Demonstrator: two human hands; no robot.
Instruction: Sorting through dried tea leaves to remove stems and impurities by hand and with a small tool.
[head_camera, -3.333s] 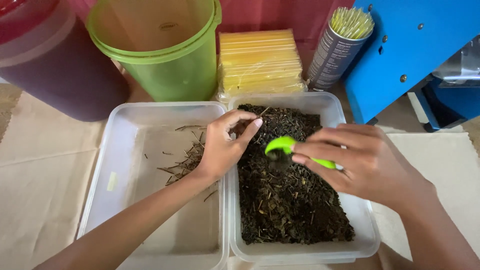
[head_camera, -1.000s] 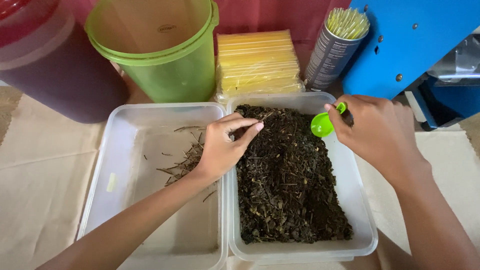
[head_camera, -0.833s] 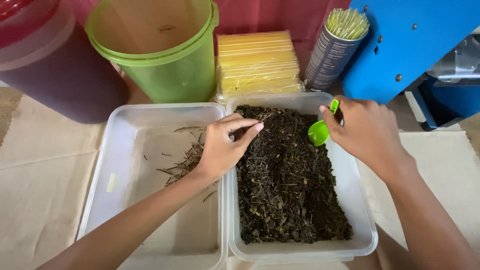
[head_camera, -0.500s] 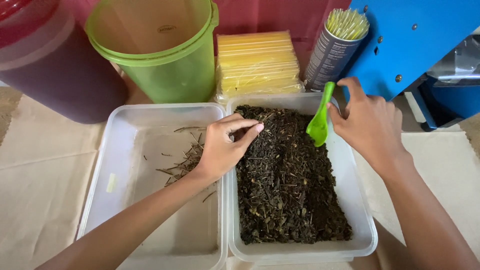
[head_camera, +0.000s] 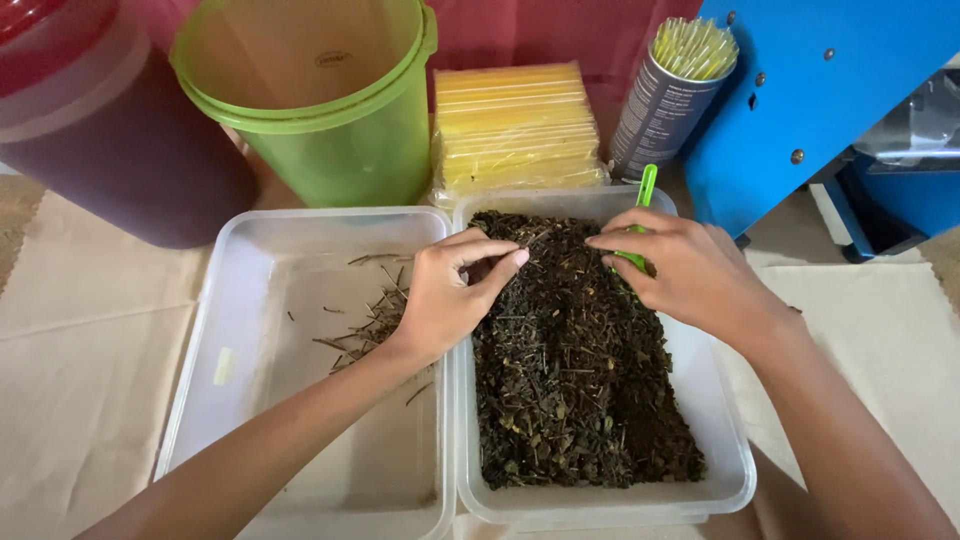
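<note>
Two clear plastic tubs sit side by side. The right tub (head_camera: 735, 455) is full of dark dried leaves (head_camera: 575, 390). The left tub (head_camera: 240, 300) holds only a small pile of thin stems (head_camera: 365, 320). My left hand (head_camera: 450, 295) reaches across the shared rims, fingers pinched over the leaves at the far left of the right tub. My right hand (head_camera: 685, 270) rests over the far end of the leaves and holds a small green scoop (head_camera: 642, 200), whose handle sticks up toward the tub's far rim.
Behind the tubs stand a green bucket (head_camera: 310, 100), a dark red lidded container (head_camera: 100, 130), a stack of yellow packets (head_camera: 515, 125) and a can of pale straws (head_camera: 670, 90). A blue machine (head_camera: 820, 100) stands at the right. Beige paper covers the table.
My right hand swung the green scoop from the tub's right rim to its far end and turned it handle-up, then settled on the leaves. My left hand stayed nearly still.
</note>
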